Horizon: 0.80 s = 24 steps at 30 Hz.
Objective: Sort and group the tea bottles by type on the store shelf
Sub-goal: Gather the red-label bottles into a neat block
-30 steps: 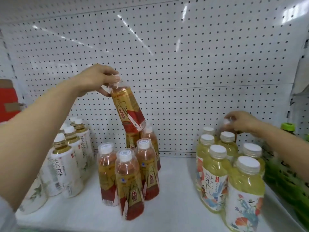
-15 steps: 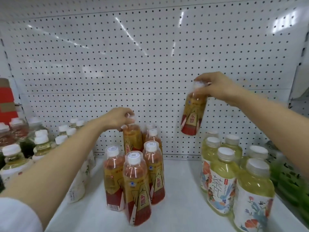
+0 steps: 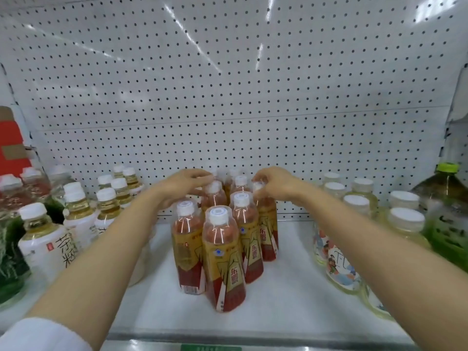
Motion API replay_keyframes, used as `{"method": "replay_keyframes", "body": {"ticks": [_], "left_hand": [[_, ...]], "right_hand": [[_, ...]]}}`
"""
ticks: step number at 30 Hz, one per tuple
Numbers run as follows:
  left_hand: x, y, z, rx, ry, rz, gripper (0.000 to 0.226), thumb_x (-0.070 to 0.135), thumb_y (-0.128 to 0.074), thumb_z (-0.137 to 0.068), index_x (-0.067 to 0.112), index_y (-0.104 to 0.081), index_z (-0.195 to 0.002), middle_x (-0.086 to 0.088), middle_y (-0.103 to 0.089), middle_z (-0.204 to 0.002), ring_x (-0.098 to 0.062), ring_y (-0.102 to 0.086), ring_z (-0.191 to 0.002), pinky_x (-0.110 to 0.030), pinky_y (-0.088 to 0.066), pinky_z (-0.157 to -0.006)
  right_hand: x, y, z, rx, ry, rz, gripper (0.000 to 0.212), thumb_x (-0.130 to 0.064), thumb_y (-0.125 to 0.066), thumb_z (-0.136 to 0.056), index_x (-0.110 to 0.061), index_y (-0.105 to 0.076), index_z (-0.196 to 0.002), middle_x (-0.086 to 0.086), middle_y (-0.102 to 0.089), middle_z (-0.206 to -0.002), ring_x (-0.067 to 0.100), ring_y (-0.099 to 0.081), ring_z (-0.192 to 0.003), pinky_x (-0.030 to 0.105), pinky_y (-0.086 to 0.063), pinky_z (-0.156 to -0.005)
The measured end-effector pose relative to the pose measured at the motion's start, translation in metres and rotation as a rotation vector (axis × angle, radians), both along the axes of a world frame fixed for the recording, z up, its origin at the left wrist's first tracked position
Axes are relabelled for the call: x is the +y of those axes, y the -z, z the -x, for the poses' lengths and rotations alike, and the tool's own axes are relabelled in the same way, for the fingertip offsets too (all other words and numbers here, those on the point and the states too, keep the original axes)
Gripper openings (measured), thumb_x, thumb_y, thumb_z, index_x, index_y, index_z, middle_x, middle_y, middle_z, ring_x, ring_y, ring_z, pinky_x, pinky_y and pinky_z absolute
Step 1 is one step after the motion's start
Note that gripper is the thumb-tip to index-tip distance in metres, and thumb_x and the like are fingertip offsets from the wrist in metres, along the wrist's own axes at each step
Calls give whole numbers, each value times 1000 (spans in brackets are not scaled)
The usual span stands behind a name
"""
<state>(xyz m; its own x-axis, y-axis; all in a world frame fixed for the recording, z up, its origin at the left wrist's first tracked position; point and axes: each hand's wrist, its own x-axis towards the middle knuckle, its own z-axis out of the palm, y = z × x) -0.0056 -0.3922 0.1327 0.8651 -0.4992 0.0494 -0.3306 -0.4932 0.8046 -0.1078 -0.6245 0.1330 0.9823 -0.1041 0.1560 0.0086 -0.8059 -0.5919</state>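
Mid-shelf [image 3: 291, 295], toward the back | red-gold tea bottles [image 3: 222, 252] clustered upright, white caps | our left hand [image 3: 184, 184] grips one cap, right hand [image 3: 276, 184] pinches another [image 3: 258, 186] | rear bottles hidden by hands.

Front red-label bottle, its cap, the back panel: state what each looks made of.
Front red-label bottle: likely clear glossy plastic, since the tea shows through and highlights streak it. Its cap: white opaque plastic, apparently. Back panel: probably white painted perforated metal, glossy with glare.
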Motion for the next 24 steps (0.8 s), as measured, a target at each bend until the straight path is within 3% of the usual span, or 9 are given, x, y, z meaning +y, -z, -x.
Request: {"method": "replay_keyframes", "body": {"ticks": [2,6,8,12,16,19,21,23,24], "left_hand": [[16,11,21,158,-39,252,62,62,-57,-88,34,-50,-143,5,-61,-135,-17,-68,-111,-46,-55,-93],[52,85,67,288,-11,570,85,82,-66,-61,36,-56,-133,3,-71,-123,-24,-66,-114,-48,-51,-91],[57,129,86,251,32,584,72,72,-67,-73,47,-49,-138,4,-64,-135,-23,-61,-122,-49,-48,-98],[45,169,97,81,39,542,121,36,-101,-42,50,-34,-141,3,-59,-138,-22,-60,-124,-55,-50,-99],[26,170,100,28,50,468,136,42,-101,-33,47,-18,-141,7,-49,-139,-10,-55,-124,-36,-48,-100],[4,171,105,15,108,419,142,49,-99,-33,49,-7,-141,15,-42,-140,1,-51,-124,-24,-49,-94],[-8,172,110,-9,134,422,142,45,-98,-38,50,-1,-141,21,-39,-139,7,-50,-124,-17,-50,-91],[-15,172,110,-27,131,449,139,42,-98,-41,51,-1,-141,21,-40,-140,9,-51,-123,-14,-51,-90],[-16,172,111,-31,127,455,138,43,-98,-41,52,-3,-140,21,-41,-140,10,-51,-123,-14,-51,-90]], "right_hand": [[2,10,5,-71,32,-93,50,-12,-69,-88,-12,-53,-135,8,-57,-131,11,-61,-85,20,-48,-66],[3,44,22,-176,77,-405,72,-34,-65,-92,-19,-28,-152,7,-44,-147,22,-53,-123,37,-47,-101],[9,68,31,-162,60,-601,83,-49,-61,-91,-24,-14,-155,2,-37,-152,22,-42,-136,38,-39,-104],[25,117,32,-171,104,-801,53,-57,-52,-93,-28,-33,-134,-12,-50,-126,7,-52,-117,19,-42,-89],[30,145,18,-256,198,-768,91,-86,-45,-69,-34,-32,-143,-2,-48,-139,18,-47,-128,48,-39,-110],[24,146,13,-241,200,-782,98,-92,-38,-66,-32,-32,-143,6,-48,-142,20,-47,-126,52,-37,-111],[26,140,19,-240,212,-806,91,-88,-36,-73,-30,-33,-144,6,-48,-144,19,-48,-126,47,-38,-112],[30,130,32,-238,213,-789,68,-67,-33,-95,-26,-31,-148,-2,-44,-147,15,-44,-130,23,-39,-104],[29,131,34,-234,197,-771,57,-55,-29,-102,-24,-29,-150,-5,-43,-143,10,-42,-127,8,-38,-90]]}}
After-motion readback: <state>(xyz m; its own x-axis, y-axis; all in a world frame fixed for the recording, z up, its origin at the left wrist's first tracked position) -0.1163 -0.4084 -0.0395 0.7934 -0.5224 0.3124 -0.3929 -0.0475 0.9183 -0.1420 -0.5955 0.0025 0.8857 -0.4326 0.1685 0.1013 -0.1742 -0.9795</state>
